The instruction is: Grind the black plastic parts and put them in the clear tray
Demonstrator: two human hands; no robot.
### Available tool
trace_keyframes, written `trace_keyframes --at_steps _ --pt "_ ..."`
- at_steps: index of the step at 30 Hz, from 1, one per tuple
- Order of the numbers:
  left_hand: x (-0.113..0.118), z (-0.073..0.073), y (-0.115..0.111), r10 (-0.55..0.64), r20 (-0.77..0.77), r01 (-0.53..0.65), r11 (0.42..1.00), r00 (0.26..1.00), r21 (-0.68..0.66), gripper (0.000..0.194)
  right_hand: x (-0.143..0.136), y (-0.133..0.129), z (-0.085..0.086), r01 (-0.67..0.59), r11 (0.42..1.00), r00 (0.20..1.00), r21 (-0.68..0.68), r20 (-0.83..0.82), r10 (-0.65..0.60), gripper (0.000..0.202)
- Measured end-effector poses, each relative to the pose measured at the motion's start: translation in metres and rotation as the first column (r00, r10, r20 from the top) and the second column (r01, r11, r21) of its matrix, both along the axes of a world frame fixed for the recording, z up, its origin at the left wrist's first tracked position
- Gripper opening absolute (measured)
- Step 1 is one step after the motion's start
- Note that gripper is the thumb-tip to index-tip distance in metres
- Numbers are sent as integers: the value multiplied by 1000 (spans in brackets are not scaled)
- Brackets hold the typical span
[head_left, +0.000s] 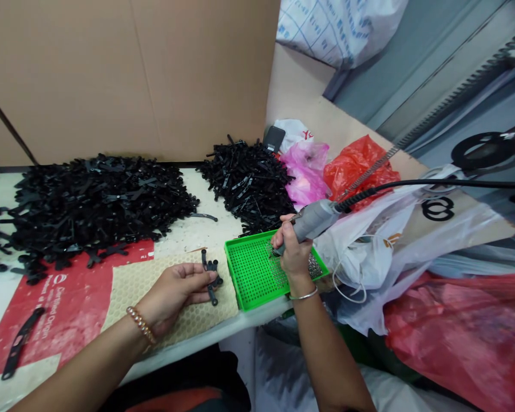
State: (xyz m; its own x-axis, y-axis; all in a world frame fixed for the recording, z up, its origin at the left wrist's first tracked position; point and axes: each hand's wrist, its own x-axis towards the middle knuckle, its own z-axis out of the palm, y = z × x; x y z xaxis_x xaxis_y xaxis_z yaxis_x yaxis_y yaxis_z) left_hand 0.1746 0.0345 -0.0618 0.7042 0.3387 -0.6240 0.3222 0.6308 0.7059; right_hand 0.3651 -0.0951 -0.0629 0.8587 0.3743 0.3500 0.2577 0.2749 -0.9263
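My left hand (182, 292) pinches a small black plastic part (212, 277) with several arms, low over a honeycomb-patterned beige mat (129, 286). In my right hand (290, 247) is a grey electric screwdriver (315, 219), its fingers wrapped round the body. The tool's tip points down into a green perforated tray (251, 273), over small metal screws (314, 266) gathered on the tray's right side. Whether a screw is on the tip is too small to tell.
Two heaps of black parts (98, 200) (249, 183) lie at the back, before a cardboard wall (197, 74). Pink (304, 169) and red bags (356, 169) stand right of them. A cable (433, 183) and a coiled spring run right from the tool. A long black piece (21, 343) lies far left.
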Motion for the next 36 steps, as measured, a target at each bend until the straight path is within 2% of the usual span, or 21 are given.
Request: trace_keyframes --at_steps 4,10,12,15,17,20,23,26,36 --pt "0 1 -1 8 -14 -8 1000 1000 5 14 0 1 0 12 999 1000 -31 -7 -13 28" --pt "1 1 -3 35 -6 -35 999 999 0 18 1 1 -1 35 999 999 -3 -12 -35 30" --pt "2 2 -4 45 0 -45 999 999 3 19 0 1 8 60 997 998 48 -33 -58 31" --pt "3 3 -6 48 15 -48 999 999 7 20 -11 6 31 66 980 995 187 -82 -51 30" --pt "3 3 -6 47 26 -47 999 999 9 20 -25 15 45 6 966 993 260 -113 24 30" --pt "3 2 -7 51 42 -51 999 998 10 21 -52 36 54 -115 960 978 253 -141 155 31" --pt "2 0 -7 52 56 -53 998 997 19 21 -72 57 49 -192 961 960 200 -164 226 32" --pt "2 0 -8 54 59 -56 998 997 28 23 -80 69 42 -218 954 947 207 -193 258 31" --pt "3 -11 -6 17 79 -20 999 997 30 26 -80 71 35 -241 936 930 256 -215 298 29"
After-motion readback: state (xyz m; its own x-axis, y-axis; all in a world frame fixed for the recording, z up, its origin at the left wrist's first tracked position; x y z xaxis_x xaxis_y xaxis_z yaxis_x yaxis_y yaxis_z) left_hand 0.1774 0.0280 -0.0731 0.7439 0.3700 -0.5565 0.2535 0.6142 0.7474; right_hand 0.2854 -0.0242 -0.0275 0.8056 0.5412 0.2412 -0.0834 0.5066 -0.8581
